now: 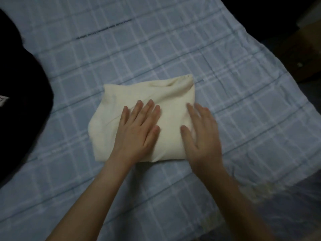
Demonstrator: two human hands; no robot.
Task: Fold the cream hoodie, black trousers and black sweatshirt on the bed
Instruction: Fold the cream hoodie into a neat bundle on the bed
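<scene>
Head view: a folded cream fabric hoodie [173, 94] lies in the middle of the blue checked bed [243, 105]. The left hand [139, 131] and right hand [202, 134] press flat on it, each grip apart, fingers straight. A black cloth [20, 80] lies far left.

"What was the cream hoodie [139, 94] made of?"
"Soft cloth, matt and thick-looking. It was smooth on top, with a few gentle creases."
"And the bed cover [225, 75]?"
"Thin woven cloth in a pale blue check, matt too, and finely wrinkled all over."
"The black garment [17, 75] at the edge?"
"Cloth as well, dull and dark. Its weave was too dim to make out."
</scene>
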